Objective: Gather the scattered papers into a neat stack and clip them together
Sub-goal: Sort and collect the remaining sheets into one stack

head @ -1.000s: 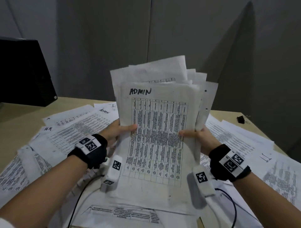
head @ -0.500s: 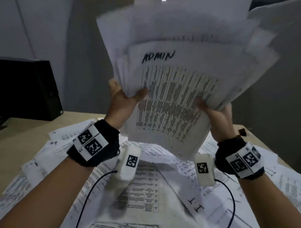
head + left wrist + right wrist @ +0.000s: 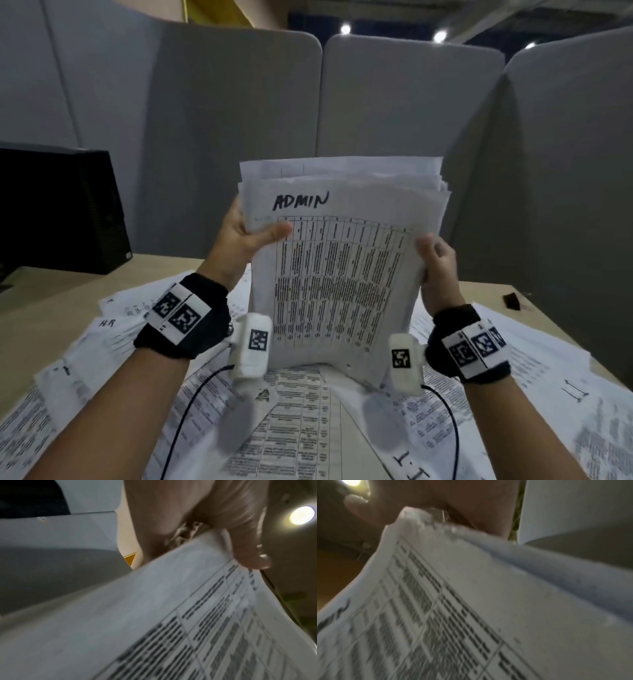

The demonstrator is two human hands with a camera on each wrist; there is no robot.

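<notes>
A thick stack of printed papers (image 3: 342, 274), its front sheet marked ADMIN, stands upright with its lower edge on the papers on the desk. My left hand (image 3: 246, 236) grips its left edge, thumb on the front sheet. My right hand (image 3: 436, 263) grips its right edge the same way. In the left wrist view the thumb (image 3: 247, 553) presses on the stack (image 3: 154, 615). The right wrist view shows the stack (image 3: 471, 615) held under my thumb (image 3: 361, 507). A black binder clip (image 3: 512, 301) lies on the desk at the far right.
Loose printed sheets (image 3: 113, 342) cover the wooden desk (image 3: 44, 301) on both sides and in front of me, some marked HR and IT. A black computer case (image 3: 58, 209) stands at the back left. Grey partition panels (image 3: 394, 102) enclose the desk.
The stack was lifted high and tilted half a second ago; now it is back down, upright, with its sheets much more squared up. Both hands hold its sides higher than before.
</notes>
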